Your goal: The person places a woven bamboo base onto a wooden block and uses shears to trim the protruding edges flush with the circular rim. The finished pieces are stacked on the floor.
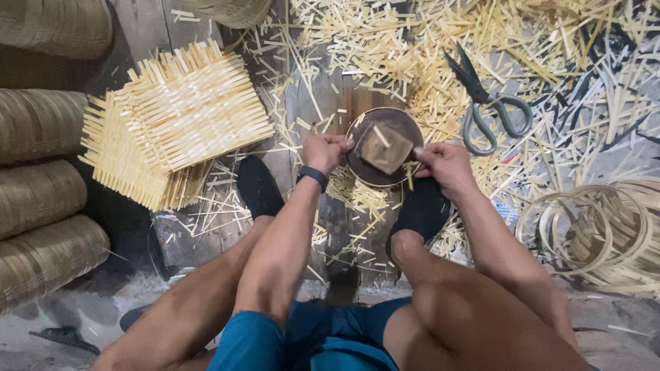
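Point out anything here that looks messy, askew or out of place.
Bamboo offcuts lie strewn across the floor around the scissors. One sliver rests on the wooden block inside the round mould that both hands grip. The woven mats sit stacked unevenly.

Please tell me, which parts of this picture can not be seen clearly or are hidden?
All in the head view:
- Fingertips of the left hand and right hand: curled at the rim of the round form, so the grip is unclear.
- The form's underside: hidden by its own body and the wooden block.
- Floor beneath the bamboo scraps: covered.
- Hoops: cut off by the right edge.
- Basket stacks: cut off by the left edge.
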